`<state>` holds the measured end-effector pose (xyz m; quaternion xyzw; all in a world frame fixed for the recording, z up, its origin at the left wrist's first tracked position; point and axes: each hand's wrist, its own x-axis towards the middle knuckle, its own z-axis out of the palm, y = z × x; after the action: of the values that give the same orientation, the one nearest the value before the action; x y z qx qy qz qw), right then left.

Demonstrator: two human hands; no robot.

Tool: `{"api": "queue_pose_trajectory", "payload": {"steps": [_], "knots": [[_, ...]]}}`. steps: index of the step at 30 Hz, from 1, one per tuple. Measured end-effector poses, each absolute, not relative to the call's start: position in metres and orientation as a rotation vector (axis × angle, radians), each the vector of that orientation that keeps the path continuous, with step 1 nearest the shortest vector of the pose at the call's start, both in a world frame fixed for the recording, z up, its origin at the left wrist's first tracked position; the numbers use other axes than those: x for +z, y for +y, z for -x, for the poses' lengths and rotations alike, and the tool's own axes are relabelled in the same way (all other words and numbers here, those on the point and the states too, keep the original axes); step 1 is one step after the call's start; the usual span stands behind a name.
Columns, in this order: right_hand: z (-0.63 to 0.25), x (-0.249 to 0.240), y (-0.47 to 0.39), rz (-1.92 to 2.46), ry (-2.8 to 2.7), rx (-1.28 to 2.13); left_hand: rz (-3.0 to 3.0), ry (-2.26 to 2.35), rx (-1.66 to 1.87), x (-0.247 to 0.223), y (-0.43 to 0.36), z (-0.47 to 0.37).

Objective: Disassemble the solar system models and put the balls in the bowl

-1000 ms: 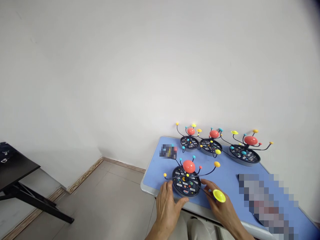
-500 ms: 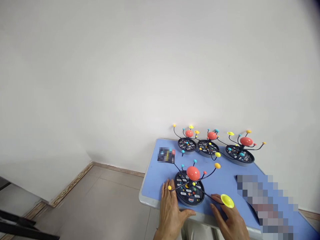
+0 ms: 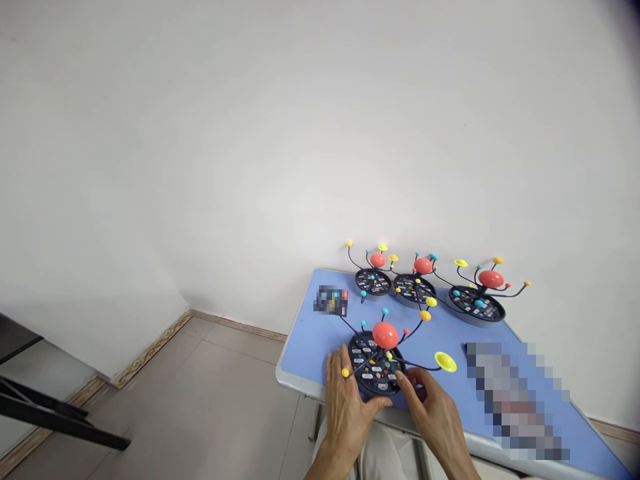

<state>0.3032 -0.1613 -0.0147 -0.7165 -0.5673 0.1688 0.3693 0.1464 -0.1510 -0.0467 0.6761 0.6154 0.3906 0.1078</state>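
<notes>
A toy solar system model stands near the table's front edge, with a round dark base, a red ball in the middle and small coloured balls on bent black arms. My left hand lies around the left and front of the base, fingers stretched along its rim and thumb at the front. At the right rim, my right hand grips the base between thumb and fingers; its fingertips are partly hidden. The yellow ringed planet hangs above my right hand, clear of it.
Three similar models stand along the back of the blue table, near the white wall. A dark blurred card lies at left, a long blurred item at right. Black metal legs show on the floor at lower left.
My right hand has moved left onto the base's right rim. The model's arms have turned, bringing the yellow ringed planet farther back. My left hand stays at the base.
</notes>
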Motion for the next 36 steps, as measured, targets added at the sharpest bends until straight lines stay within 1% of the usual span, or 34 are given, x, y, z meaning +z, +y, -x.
{"api": "queue_pose_trajectory", "payload": {"steps": [7, 10, 17, 33, 36], "knots": [[-0.301, 0.014, -0.147, 2.207, -1.621, 0.515, -1.995, 1.782, 1.159, -0.042, -0.15, -0.149], [-0.299, 0.024, -0.146, 2.267, -1.674, 0.522, -1.947, 1.82, 1.175, -0.041, -0.151, -0.152], [-0.3, 0.025, -0.143, 2.274, -1.704, 0.509, -1.91, 1.866, 1.16, -0.038, -0.151, -0.156], [-0.306, 0.01, -0.139, 2.099, -1.676, 0.42, -1.904, 1.919, 1.062, -0.027, -0.152, -0.158], [-0.312, 0.007, -0.148, 2.096, -1.702, 0.304, -1.917, 1.896, 1.089, -0.027, -0.153, -0.157]]}}
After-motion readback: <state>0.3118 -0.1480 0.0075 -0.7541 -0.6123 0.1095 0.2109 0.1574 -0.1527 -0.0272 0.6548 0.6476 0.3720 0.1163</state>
